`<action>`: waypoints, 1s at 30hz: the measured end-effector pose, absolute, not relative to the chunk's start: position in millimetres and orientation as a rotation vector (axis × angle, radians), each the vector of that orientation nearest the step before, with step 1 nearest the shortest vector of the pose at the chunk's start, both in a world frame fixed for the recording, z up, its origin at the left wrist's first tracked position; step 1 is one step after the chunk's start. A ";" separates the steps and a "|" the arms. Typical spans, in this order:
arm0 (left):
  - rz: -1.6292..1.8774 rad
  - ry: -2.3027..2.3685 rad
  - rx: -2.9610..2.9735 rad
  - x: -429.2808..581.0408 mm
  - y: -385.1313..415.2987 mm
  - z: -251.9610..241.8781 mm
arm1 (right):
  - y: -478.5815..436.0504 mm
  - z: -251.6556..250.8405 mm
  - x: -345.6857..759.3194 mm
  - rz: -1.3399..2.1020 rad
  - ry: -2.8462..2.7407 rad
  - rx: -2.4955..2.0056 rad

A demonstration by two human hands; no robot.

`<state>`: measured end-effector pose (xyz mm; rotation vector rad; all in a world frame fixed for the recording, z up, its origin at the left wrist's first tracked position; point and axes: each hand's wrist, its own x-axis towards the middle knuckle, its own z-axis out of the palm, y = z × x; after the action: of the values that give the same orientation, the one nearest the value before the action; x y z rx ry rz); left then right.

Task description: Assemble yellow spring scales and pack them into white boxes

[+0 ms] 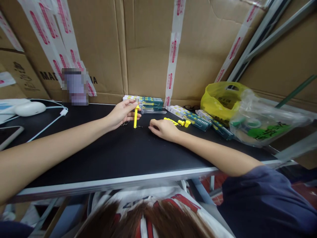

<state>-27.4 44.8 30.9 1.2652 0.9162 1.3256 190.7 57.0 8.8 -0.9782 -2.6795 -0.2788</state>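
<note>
My left hand (121, 113) grips a slim yellow plastic stick (135, 117) and stands it upright on the black table (99, 155). Palm down, my right hand (163, 129) rests on the table just right of the stick, its fingertips curled on the surface; whether it pinches something small I cannot tell. Several small yellow plastic parts (182, 122) lie just beyond my right hand. A clear thin tube (153, 112) lies behind the stick.
Green and white packaged cards (145, 100) and more green and white cards (192, 117) lie at the back. A yellow bag (220, 99) and a clear bag (262, 122) sit at the right. A white mouse (29, 108), its cable and a phone (8, 135) are at the left. Cardboard boxes form the back wall.
</note>
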 end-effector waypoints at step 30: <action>1.278 0.911 1.406 -16.7 35.5 22.4 | 84.5 55.8 221.8 -0.727 -2.504 -1.430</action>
<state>-16.7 35.5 22.4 1.4060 0.9108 1.2777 221.8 84.5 55.8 -1.4304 -2.5040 -0.7270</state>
